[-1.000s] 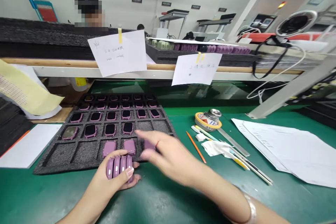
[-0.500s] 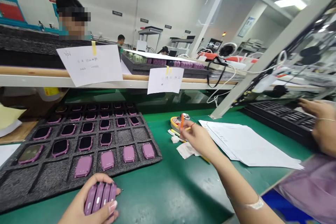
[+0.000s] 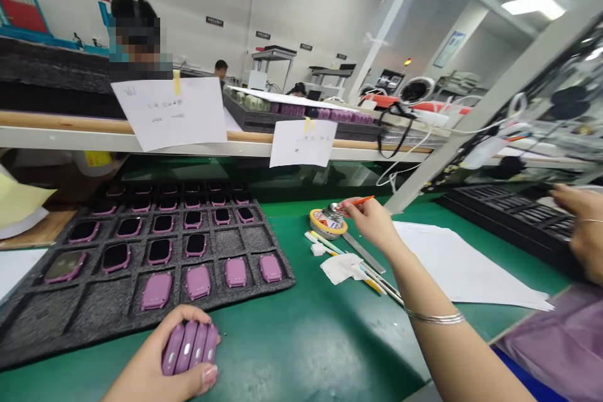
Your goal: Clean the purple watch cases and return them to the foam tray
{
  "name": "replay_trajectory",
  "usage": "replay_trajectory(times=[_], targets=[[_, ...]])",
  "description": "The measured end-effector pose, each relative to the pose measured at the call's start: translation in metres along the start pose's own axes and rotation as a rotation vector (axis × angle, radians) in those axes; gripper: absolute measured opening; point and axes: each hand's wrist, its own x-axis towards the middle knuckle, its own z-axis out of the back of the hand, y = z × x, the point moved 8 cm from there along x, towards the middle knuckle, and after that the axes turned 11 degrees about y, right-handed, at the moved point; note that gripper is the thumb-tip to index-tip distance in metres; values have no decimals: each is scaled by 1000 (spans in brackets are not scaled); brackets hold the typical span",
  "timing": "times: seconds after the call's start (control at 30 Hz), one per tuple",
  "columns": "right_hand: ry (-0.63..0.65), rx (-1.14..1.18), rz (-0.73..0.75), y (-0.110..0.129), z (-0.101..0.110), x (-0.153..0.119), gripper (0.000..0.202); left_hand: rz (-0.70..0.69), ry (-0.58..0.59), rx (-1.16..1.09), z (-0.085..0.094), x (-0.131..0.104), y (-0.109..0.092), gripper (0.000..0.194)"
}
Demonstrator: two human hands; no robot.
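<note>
My left hand [image 3: 164, 352] is closed around a row of several purple smartwatch cases [image 3: 191, 347], stood side by side above the green bench. In my right hand [image 3: 370, 220], the fingers pinch a thin orange stick [image 3: 365, 200], whose lower tip is hidden by the fingers. These fingers are at a small metal pot [image 3: 332, 211], which sits within a yellow-rimmed roll of tape [image 3: 325, 226]. To the left lies a dark foam tray [image 3: 101, 311] with purple watches in its compartments. Some show black screens, and the front row holds purple cases [image 3: 157, 290] with their backs up.
Beside my right forearm lie a crumpled white cloth [image 3: 342, 268], a steel ruler [image 3: 363, 252] and several thin sticks. White papers [image 3: 452, 264] are on the right, near a black tray [image 3: 509, 213] and another person's hand [image 3: 581, 220]. A shelf edge [image 3: 249, 145] crosses behind.
My right hand has moved back and right with the orange stick, from above the sticks to the metal pot. The stick now slants nearly level. My left hand keeps its hold on the watch cases.
</note>
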Motion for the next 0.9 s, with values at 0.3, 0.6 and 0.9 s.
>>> replay_trajectory(times=[0.3,0.6,0.9], targets=[[831,368,340,159,-152,-126,44,-32,170,140,-8,-4,-12,53],[1215,535,317,185,-219,-168,38,-153,248,63,-19,-5,-29,46],[1276,404,495,191,-221,-172,28,-50,196,103,-15,-6,-26,49]])
